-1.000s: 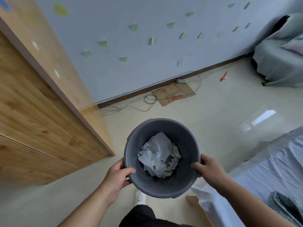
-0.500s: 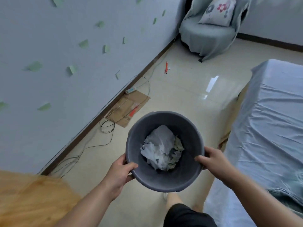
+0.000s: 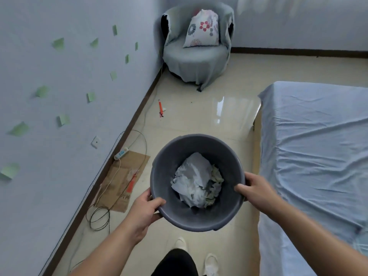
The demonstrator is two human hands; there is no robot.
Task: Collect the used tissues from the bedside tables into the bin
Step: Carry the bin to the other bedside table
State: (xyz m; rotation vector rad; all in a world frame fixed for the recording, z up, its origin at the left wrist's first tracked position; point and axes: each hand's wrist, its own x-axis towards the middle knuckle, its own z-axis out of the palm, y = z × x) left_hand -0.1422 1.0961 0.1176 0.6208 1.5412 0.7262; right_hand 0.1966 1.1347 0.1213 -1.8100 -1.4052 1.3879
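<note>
Carrying the bin [image 3: 199, 220]: grey plastic, round, held in front of the body over the floor, mouth up and tipped slightly toward the camera. Left hand [image 3: 144, 209] is closed on the rim at about 8 o'clock, thumb hooked inside the wall. Right hand [image 3: 256, 189] is closed on the rim at about 3 o'clock, thumb likewise over the edge. Neither hand holds anything else.

Contents: a crumpled wad of used tissues [image 3: 196, 182] lying at the bottom, white with some greenish-yellow scraps at its 3 o'clock side.

Surroundings: bed [image 3: 318, 156] with pale blue sheet at 3 o'clock of the bin; wall with green paper notes at 9 o'clock; covered armchair [image 3: 196, 58] with a floral cushion at 12 o'clock, well apart. A coiled cable [image 3: 99, 218] and a power strip lie on the floor at 9 o'clock.

Judgement: a transit step, tissues already gathered in part. No bedside table is in view, so whether any remain cannot be told. Next move calls for reaching a table or a set-down spot, keeping the bin level and feet off the cable.
</note>
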